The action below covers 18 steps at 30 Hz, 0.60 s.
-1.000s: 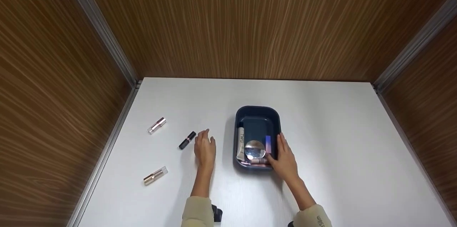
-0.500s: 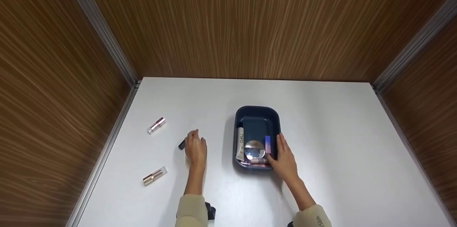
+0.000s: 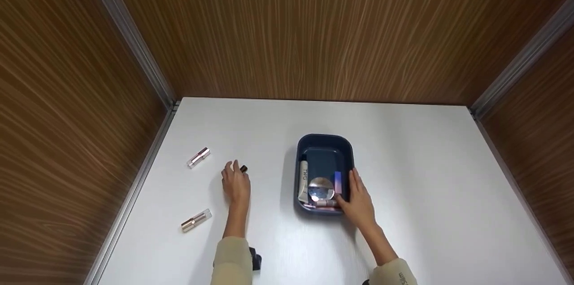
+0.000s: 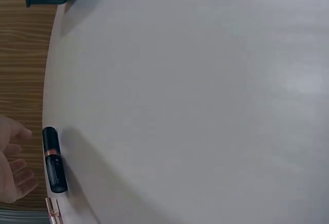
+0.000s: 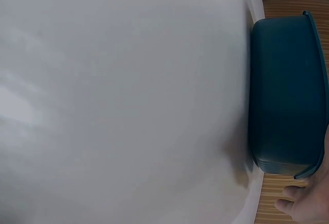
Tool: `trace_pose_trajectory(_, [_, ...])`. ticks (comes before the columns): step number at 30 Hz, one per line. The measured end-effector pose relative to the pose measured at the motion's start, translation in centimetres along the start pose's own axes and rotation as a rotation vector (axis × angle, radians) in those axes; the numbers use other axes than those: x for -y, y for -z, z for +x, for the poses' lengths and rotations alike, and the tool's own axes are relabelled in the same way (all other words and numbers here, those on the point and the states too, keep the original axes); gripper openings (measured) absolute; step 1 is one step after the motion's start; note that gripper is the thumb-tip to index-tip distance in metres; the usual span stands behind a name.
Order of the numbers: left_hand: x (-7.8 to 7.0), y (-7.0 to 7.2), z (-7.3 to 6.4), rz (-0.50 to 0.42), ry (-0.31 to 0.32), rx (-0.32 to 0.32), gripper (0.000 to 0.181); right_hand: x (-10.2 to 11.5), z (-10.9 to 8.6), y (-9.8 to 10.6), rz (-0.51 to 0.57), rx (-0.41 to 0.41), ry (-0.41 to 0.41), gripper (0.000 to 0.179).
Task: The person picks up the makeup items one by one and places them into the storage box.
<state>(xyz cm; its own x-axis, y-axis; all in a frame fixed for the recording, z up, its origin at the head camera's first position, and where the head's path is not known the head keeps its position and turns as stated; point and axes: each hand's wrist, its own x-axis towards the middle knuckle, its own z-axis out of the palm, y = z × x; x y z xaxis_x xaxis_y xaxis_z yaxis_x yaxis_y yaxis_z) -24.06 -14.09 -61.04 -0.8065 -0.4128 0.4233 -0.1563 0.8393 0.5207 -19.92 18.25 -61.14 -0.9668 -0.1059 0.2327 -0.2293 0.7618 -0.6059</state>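
Note:
In the head view my left hand hovers over a black lipstick tube, hiding most of it. The left wrist view shows the fingers loosely spread beside the black lipstick tube, with a gap between. My right hand holds the right wall of a dark blue bin, thumb over the rim and fingers along the outside. Inside the bin lie a white tube, a round mirror-like compact, a blue-to-pink stick and slim items at the near end.
Left of my left hand lie a pink-silver lipstick with a clear end and a gold lipstick. Wood-grain panels wall the white table at the back and sides.
My left hand has moved left, from the right of the black lipstick tube to over it. My right hand stays on the bin.

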Motion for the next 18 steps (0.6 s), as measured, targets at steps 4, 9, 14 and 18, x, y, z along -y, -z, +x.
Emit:
trace_pose_trajectory(4, [0.4, 0.0, 0.2, 0.022, -0.002, 0.023, 0.041, 0.1, 0.1, 0.1, -0.005, 0.006, -0.003, 0.076])
trace_pose_trajectory(9, [1.0, -0.1, 0.2, 0.031, -0.005, 0.040, 0.041, 0.2, 0.0, 0.1, -0.004, 0.011, -0.004, 0.076])
trace_pose_trajectory(14, [1.5, -0.2, 0.3, 0.047, 0.014, 0.082, 0.041, 0.3, 0.0, 0.0, 0.003, 0.003, -0.004, 0.076])
trace_pose_trajectory(18, [1.9, -0.3, 0.4, 0.058, 0.039, 0.125, 0.041, 0.3, 0.1, -0.1, -0.005, 0.004, -0.009, 0.075])
